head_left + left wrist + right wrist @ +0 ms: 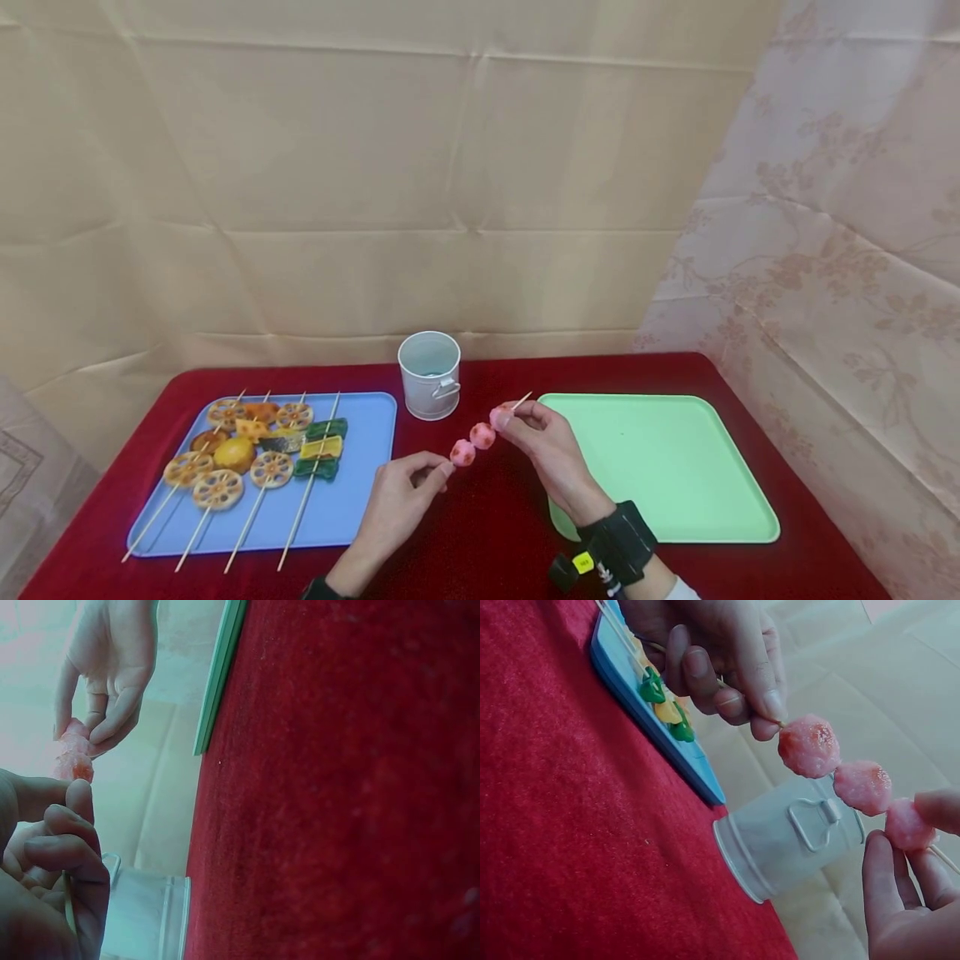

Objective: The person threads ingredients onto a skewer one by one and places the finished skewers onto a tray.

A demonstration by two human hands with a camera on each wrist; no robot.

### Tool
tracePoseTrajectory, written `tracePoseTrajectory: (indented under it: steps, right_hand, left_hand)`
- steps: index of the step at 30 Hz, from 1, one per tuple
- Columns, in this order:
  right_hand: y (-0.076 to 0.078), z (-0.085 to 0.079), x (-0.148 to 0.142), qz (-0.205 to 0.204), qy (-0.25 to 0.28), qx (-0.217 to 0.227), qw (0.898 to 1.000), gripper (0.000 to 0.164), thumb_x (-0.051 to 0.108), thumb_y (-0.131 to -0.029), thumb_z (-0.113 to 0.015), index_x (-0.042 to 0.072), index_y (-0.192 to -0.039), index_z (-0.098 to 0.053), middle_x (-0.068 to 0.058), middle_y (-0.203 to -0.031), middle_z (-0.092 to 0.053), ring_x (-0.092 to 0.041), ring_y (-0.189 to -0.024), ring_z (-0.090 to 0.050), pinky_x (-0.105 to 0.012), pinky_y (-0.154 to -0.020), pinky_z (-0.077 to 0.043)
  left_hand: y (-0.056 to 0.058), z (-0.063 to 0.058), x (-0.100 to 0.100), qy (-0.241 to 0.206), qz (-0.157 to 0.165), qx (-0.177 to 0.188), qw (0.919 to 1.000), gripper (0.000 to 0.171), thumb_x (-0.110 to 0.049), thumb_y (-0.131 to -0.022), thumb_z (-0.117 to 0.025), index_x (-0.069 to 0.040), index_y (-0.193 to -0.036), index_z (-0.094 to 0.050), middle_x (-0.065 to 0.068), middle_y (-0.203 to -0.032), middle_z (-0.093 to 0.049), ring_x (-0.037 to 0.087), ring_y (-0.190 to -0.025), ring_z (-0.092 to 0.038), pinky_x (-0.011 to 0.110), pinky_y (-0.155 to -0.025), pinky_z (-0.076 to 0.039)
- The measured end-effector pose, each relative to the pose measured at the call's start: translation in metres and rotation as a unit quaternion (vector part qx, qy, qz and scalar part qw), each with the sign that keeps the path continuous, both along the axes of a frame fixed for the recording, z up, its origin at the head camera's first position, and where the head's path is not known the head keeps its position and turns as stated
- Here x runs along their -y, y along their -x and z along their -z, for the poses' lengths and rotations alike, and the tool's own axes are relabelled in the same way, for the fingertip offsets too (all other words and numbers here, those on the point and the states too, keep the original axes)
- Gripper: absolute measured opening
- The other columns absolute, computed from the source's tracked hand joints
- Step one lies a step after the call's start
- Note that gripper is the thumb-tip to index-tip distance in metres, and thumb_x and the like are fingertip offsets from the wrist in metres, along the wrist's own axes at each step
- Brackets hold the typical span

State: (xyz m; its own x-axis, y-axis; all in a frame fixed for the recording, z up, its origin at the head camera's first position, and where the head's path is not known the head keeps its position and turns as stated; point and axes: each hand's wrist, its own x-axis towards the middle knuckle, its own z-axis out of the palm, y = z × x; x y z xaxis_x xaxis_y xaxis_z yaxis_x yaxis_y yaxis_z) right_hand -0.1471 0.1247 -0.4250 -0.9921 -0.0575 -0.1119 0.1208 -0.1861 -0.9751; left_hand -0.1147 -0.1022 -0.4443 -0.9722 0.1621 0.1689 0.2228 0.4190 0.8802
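Above the red cloth, both hands hold a skewer of three pink balls [482,435] with browned patches, tilted up to the right. My left hand [405,493] pinches the bare stick just below the lowest ball; part of the stick [69,904] runs back beneath its curled fingers. With thumb and fingers, my right hand [551,450] pinches the topmost ball [910,825], and the stick's tip [522,400] pokes out past it. The middle ball [862,787] shows between the hands, touched by neither.
Left, a blue tray [367,492] bears several skewers of lotus root slices [218,490] and green and yellow pieces [321,448]. A white metal bucket [430,379] stands behind the hands. A light green tray [667,475] lies on the right. The red cloth [480,550] covers the table.
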Motion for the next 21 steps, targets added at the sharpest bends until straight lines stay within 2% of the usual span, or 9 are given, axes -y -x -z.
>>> tracePoseTrajectory:
  steps: [4,8,11,14,21]
  right_hand:
    - [-0.0002,0.0017,0.0004,-0.001,-0.014,0.003,1.000,0.037,0.019,-0.095,-0.077,-0.002,-0.122,-0.063,-0.014,-0.114,-0.073,-0.024,-0.106,-0.069,-0.033,-0.096,-0.054]
    - [0.0008,0.0037,0.0006,-0.004,-0.032,0.002,0.999,0.037,0.022,-0.094,-0.078,0.000,-0.121,-0.065,-0.013,-0.112,-0.073,-0.027,-0.105,-0.067,-0.040,-0.100,-0.051]
    - [0.0017,0.0044,0.0010,-0.008,-0.040,0.002,0.999,0.036,0.023,-0.093,-0.078,0.001,-0.119,-0.065,-0.012,-0.110,-0.073,-0.030,-0.105,-0.066,-0.043,-0.102,-0.049]
    - [0.0021,0.0040,0.0013,-0.014,-0.045,0.001,0.999,0.036,0.024,-0.093,-0.079,0.001,-0.118,-0.066,-0.012,-0.109,-0.073,-0.032,-0.106,-0.066,-0.041,-0.101,-0.049]
    - [0.0026,0.0033,-0.0020,-0.026,-0.066,-0.003,0.997,0.040,0.028,-0.093,-0.079,0.002,-0.121,-0.067,-0.012,-0.113,-0.073,-0.032,-0.110,-0.066,-0.037,-0.100,-0.050]
  left_hand:
    - [0.0007,0.0008,0.0018,0.007,0.013,0.011,0.9998,0.010,-0.014,-0.098,-0.071,-0.007,-0.094,-0.077,-0.004,-0.070,-0.065,0.005,-0.061,-0.057,0.024,-0.055,-0.046]
    - [0.0028,0.0015,0.0050,0.028,0.030,0.018,0.9990,0.010,-0.015,-0.098,-0.071,-0.009,-0.097,-0.078,-0.004,-0.075,-0.068,0.006,-0.065,-0.059,0.025,-0.060,-0.049]
    - [0.0041,0.0018,0.0066,0.072,0.033,-0.002,0.9969,0.007,-0.017,-0.096,-0.074,-0.014,-0.097,-0.080,-0.009,-0.083,-0.070,0.005,-0.075,-0.060,0.025,-0.068,-0.051]
    - [0.0044,0.0016,0.0068,0.104,0.037,-0.023,0.9936,0.005,-0.017,-0.094,-0.076,-0.017,-0.095,-0.081,-0.011,-0.089,-0.072,0.004,-0.079,-0.060,0.026,-0.071,-0.050]
    - [0.0035,-0.0017,0.0059,0.106,0.040,-0.036,0.9929,0.004,-0.014,-0.093,-0.078,-0.014,-0.094,-0.082,-0.010,-0.086,-0.071,0.004,-0.074,-0.055,0.024,-0.066,-0.048]
